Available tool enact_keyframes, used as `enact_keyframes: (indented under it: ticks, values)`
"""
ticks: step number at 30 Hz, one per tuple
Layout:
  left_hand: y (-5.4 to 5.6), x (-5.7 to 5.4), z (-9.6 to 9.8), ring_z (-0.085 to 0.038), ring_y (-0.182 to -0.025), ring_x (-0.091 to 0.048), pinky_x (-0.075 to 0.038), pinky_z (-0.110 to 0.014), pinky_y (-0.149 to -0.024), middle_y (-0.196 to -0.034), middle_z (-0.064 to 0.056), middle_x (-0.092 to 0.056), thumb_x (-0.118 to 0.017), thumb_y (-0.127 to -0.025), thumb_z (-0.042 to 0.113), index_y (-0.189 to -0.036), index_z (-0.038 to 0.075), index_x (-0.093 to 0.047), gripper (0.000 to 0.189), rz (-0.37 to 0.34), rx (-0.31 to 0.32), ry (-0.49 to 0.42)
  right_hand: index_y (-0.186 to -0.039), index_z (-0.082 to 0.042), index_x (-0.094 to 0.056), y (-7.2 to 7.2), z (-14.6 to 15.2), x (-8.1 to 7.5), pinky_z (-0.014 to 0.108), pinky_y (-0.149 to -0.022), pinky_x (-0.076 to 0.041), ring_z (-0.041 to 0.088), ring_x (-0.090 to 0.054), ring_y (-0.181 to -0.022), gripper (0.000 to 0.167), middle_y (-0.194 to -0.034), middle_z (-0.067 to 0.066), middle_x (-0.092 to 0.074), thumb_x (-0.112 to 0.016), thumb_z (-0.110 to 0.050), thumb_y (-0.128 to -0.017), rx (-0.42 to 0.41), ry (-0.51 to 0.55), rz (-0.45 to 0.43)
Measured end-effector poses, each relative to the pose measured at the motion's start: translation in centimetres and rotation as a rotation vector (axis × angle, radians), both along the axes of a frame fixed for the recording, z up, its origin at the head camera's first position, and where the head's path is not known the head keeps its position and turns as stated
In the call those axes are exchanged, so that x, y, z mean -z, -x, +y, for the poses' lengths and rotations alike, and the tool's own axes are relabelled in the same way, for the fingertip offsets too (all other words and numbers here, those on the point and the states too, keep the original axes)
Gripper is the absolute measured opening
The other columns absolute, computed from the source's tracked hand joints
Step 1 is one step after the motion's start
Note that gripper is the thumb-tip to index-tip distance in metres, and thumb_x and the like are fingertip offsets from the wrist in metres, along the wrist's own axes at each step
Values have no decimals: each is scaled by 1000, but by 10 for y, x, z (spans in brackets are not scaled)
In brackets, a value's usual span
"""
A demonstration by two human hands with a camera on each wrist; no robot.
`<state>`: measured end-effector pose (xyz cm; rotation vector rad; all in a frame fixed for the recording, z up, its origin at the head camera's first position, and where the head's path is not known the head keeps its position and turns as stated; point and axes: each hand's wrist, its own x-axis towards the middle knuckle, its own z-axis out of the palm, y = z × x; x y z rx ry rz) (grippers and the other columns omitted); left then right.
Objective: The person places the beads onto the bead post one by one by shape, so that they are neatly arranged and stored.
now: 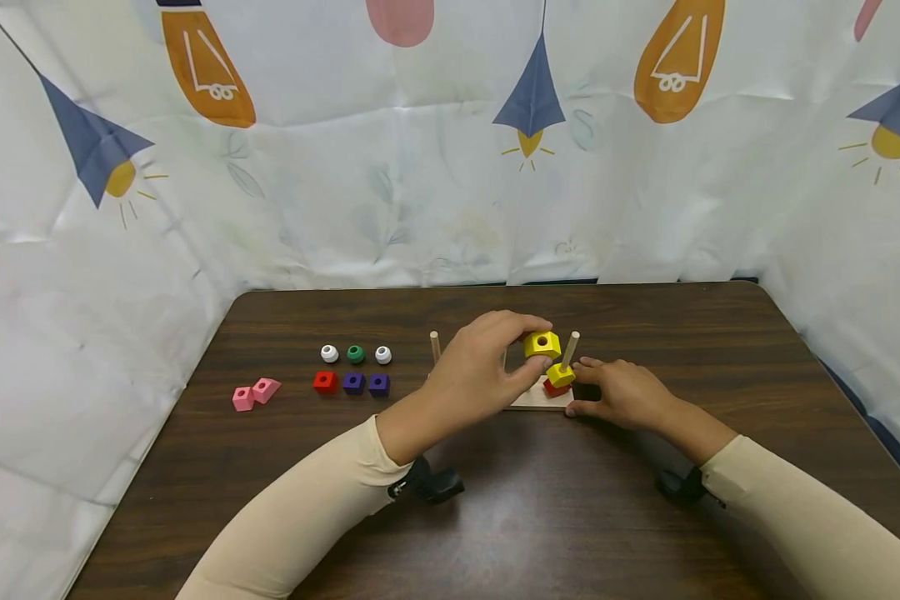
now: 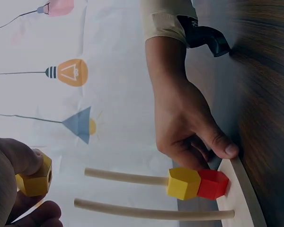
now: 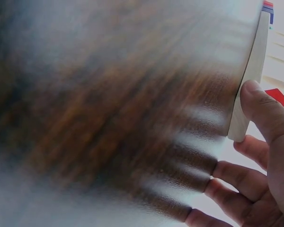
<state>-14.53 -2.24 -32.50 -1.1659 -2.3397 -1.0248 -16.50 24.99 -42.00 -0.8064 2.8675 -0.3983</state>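
Just left of the tip of the rightmost round wooden peg (image 1: 571, 348), the left hand (image 1: 480, 362) pinches a yellow faceted block (image 1: 544, 347), hole roughly along the peg's long axis; beside the peg's foot, the right hand (image 1: 628, 395) grips the pale wooden base (image 1: 536, 402).

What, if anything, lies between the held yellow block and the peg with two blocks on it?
Nothing visible: open space separates the yellow block in the left hand from the bare end of the peg; the right hand is down at the base.
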Motion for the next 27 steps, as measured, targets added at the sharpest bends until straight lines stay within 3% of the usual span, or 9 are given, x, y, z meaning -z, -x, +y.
enact_keyframes:
  ticks: [11,17,27]
  values:
    - [7,-1,13,-17,-107,-62,-50,-31,-90,-116,-2,-70,-77,-93,16,-126,7,-69,35,-61,-40,8,-137,0,-64,0,0,0,63,-84,-55,42,-70,-103,69,-138,27,-58,-76,-49,-90,-8,2,11]
    - [9,-2,24,-18,-107,-62,-51,-30,-88,-117,-2,-70,-76,-94,18,-128,9,-67,36,-129,-88,30,-137,0,-64,0,1,0,59,-78,-57,38,-73,-93,69,-138,29,-57,-76,-49,-90,-17,22,3]
    - [14,2,40,-13,-86,-58,-47,-21,-73,-106,1,-68,-74,-96,20,-129,9,-67,36,-169,-129,-9,-137,-2,-64,-1,1,-2,58,-78,-58,42,-71,-101,68,-140,28,-56,-76,-49,-90,-7,17,-8]
